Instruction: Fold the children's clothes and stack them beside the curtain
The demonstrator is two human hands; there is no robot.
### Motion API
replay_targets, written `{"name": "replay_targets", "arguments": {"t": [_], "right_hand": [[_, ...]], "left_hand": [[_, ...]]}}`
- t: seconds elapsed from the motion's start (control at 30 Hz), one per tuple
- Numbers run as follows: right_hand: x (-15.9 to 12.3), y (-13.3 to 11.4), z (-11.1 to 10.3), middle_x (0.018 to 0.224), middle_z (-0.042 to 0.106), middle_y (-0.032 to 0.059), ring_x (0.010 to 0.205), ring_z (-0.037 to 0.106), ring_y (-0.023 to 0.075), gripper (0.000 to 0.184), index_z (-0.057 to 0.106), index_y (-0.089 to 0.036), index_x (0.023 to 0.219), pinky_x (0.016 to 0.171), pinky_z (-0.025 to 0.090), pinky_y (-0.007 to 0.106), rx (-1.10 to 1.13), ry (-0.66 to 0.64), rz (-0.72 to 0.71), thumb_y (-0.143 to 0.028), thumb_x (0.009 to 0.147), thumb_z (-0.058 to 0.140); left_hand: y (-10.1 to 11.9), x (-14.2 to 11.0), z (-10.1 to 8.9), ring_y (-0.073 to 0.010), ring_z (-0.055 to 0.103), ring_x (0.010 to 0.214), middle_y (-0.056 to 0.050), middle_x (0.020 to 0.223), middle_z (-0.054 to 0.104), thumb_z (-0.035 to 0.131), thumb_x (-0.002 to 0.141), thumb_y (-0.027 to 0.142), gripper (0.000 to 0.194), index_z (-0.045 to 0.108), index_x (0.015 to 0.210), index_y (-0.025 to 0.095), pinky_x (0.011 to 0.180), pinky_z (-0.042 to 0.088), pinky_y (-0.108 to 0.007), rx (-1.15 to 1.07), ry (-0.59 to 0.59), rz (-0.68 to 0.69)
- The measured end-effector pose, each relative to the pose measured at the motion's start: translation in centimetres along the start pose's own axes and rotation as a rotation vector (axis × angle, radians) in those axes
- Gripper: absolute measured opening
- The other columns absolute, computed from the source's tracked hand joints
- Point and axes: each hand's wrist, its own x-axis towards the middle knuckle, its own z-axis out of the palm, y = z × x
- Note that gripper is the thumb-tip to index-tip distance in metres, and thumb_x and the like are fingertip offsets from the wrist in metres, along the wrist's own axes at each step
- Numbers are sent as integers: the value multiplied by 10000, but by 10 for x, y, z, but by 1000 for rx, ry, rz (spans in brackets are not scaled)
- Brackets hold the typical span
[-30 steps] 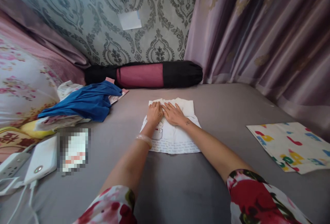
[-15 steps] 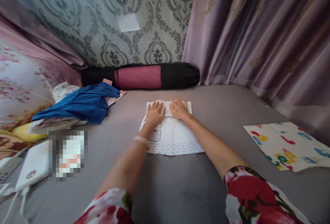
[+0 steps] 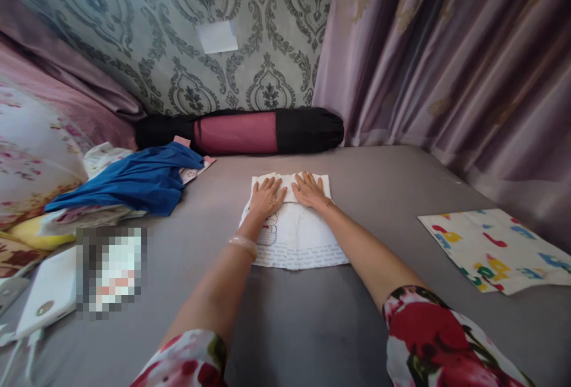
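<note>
A white printed garment (image 3: 303,235) lies flat on the grey sheet in front of me, its far edge folded over into a band. Rows of small lettering run along its near edge, and a cartoon drawing shows partly beside my left forearm. My left hand (image 3: 267,197) rests palm down on the left of the folded band, fingers spread. On the right of the same band lies my right hand (image 3: 308,189), also flat with fingers apart. Both hands touch the cloth without gripping it. The exact kind of garment I cannot make out.
Folded cloth with colourful letters (image 3: 495,250) lies to the right. At left are a heap with a blue garment (image 3: 129,179), a white power bank (image 3: 47,292) with cables, and a blurred-out object (image 3: 116,271). A black and pink roll (image 3: 236,132) lies along the wall.
My right hand has shifted very slightly down on the folded band. Both hands stay flat on the cloth. The whole view has moved a little.
</note>
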Motion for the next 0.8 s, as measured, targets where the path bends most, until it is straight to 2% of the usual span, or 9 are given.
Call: {"name": "replay_targets", "arguments": {"t": [0.1, 0.3, 0.53, 0.7, 0.8], "right_hand": [[-4, 5, -5, 1605, 144, 100, 1470, 95, 248, 617, 230, -180, 1529, 1158, 42, 535, 40, -14, -37, -450, 987, 110], [-16, 30, -10, 1592, 184, 133, 1469, 107, 255, 606, 269, -153, 1515, 1161, 40, 533, -47, 128, -35, -431, 993, 134], [-21, 41, 3, 1583, 222, 123, 1464, 125, 257, 595, 278, -150, 1512, 1168, 82, 495, -87, 105, -37, -426, 998, 162], [-18, 40, 4, 1586, 218, 114, 1465, 118, 255, 586, 293, -148, 1506, 1171, 91, 476, -44, 111, -35, -417, 996, 191], [-17, 45, -5, 1585, 226, 97, 1466, 136, 223, 573, 293, -155, 1507, 1175, 119, 441, 78, 83, -31, -391, 994, 198]], "left_hand": [[2, -1, -2, -228, 390, 1366, -86, 1432, 507, 308, 979, 471, 487, 496, 1360, 233, 1155, 213, -480, -31, 53, 9], [6, -3, -6, -219, 439, 1326, -111, 1369, 561, 348, 977, 396, 415, 565, 1271, 198, 1152, 228, -437, -67, 187, 35], [4, -1, -5, -223, 428, 1328, -119, 1404, 521, 344, 976, 388, 416, 514, 1308, 205, 1136, 257, -440, -37, 40, 34], [3, -1, -3, -222, 440, 1318, -114, 1397, 528, 354, 974, 380, 405, 520, 1293, 194, 1139, 264, -428, -60, 69, 26], [0, 0, -3, -232, 484, 1275, -135, 1355, 556, 365, 967, 370, 414, 525, 1283, 154, 1116, 311, -397, -110, 122, 10]]}}
